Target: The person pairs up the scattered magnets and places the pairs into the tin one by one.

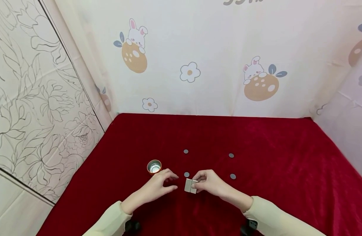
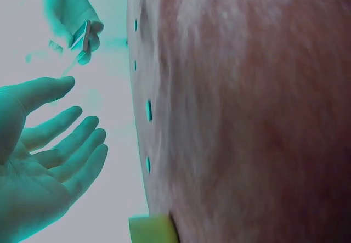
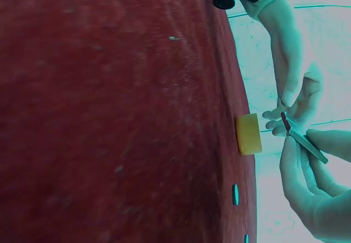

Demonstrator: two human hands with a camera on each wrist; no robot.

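Observation:
My right hand [image 1: 210,183] pinches a small flat silver rectangular piece [image 1: 188,186] between thumb and fingers. A thin line runs across its face in the head view, and it looks thin from the side in the right wrist view, with a dark reddish end [image 3: 285,122]. To the left, my left hand [image 1: 157,187] is held apart from the piece with its fingers spread and relaxed, holding nothing. Just beyond the right fingertips lies a grey disc [image 1: 186,174] on the red cloth. A small round tin [image 1: 149,171], orange outside and silvery inside, stands behind the left hand.
Three more grey discs lie on the red cloth [image 1: 275,150]: one farther back [image 1: 185,151] and two to the right, a rear disc [image 1: 231,155] and a nearer disc [image 1: 233,176]. A patterned curtain [image 1: 169,65] hangs behind the table, and a floral panel [image 1: 45,98] stands left.

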